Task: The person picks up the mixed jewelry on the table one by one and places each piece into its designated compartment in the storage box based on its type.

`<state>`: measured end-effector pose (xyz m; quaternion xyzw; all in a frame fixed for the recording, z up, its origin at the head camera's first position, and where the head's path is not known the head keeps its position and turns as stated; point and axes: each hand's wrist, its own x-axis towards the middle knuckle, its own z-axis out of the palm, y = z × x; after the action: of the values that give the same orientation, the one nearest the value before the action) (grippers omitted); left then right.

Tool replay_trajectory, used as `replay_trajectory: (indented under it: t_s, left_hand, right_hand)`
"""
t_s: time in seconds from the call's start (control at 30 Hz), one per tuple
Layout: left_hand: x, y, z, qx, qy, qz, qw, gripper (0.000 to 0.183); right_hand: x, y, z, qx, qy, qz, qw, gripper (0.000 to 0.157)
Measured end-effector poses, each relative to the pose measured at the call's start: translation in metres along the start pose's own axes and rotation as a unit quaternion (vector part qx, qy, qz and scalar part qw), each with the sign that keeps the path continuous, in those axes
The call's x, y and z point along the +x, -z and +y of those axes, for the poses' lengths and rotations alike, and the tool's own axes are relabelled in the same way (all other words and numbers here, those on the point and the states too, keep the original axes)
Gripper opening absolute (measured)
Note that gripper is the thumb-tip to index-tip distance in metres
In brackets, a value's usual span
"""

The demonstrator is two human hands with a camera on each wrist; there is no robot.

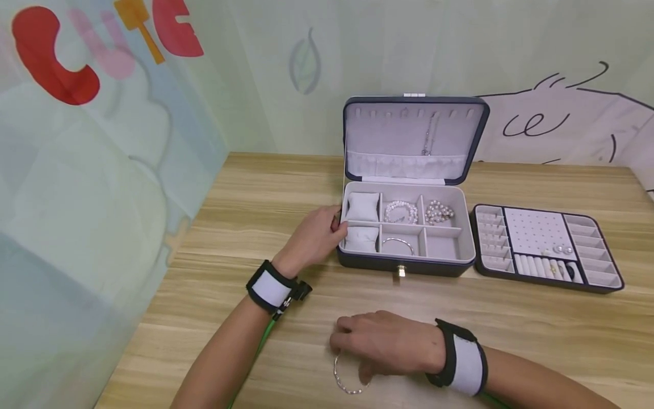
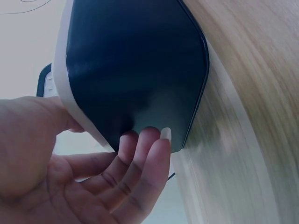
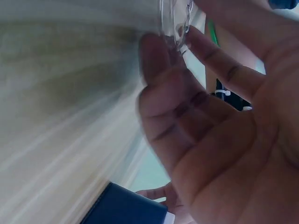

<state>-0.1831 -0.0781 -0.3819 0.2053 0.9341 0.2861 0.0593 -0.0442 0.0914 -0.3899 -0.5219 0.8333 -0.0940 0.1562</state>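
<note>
An open navy jewelry box (image 1: pixel 368 261) with a pale lining stands on the wooden table. My left hand (image 1: pixel 317 236) holds its left wall, thumb over the rim (image 2: pixel 70 100) and curled fingers against the dark outer side. Over the table in front of the box, my right hand (image 1: pixel 390 341) grips a thin silver bracelet (image 1: pixel 348 391), which hangs below the fingers. Part of this bracelet (image 3: pixel 187 23) shows at the fingertips in the right wrist view. Inside the box are a similar bracelet (image 1: pixel 409 244), two pearl strands (image 1: pixel 439 212) and two white cushions (image 1: pixel 363 206).
The raised lid (image 1: pixel 409 133) carries a necklace (image 1: pixel 428 139) on one of its hooks. Right of the box lies a jewelry tray (image 1: pixel 541 230) with pearl earrings (image 1: pixel 563 249) and several rings. A printed cloth wall (image 1: pixel 265 102) closes off the back and left.
</note>
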Motion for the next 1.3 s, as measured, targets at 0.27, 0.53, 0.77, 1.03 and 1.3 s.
replay_trajectory:
  t_s: [0.27,0.53,0.77,1.03,1.3]
  left_hand:
    - [0.000,-0.001,0.000,0.005,0.005,0.001,1.0000,0.018]
    - [0.000,-0.001,0.001,0.006,0.002,0.004,1.0000,0.019]
    - [0.000,-0.002,0.000,0.005,0.006,0.003,1.0000,0.019]
    - [0.000,-0.002,0.000,0.005,0.010,0.001,0.9999,0.019]
    - [0.001,-0.001,0.000,0.007,0.007,0.005,0.9999,0.021]
  right_hand:
    - [0.005,-0.001,0.004,0.044,-0.007,0.000,0.999,0.010]
    - [0.002,0.005,0.005,0.023,-0.028,0.028,0.999,0.011]
    - [-0.002,0.012,0.012,0.016,-0.036,0.062,0.997,0.017]
    - [-0.006,0.021,0.019,0.062,-0.051,0.080,0.994,0.024]
    - [-0.014,0.031,0.028,0.079,-0.064,0.112,0.988,0.016]
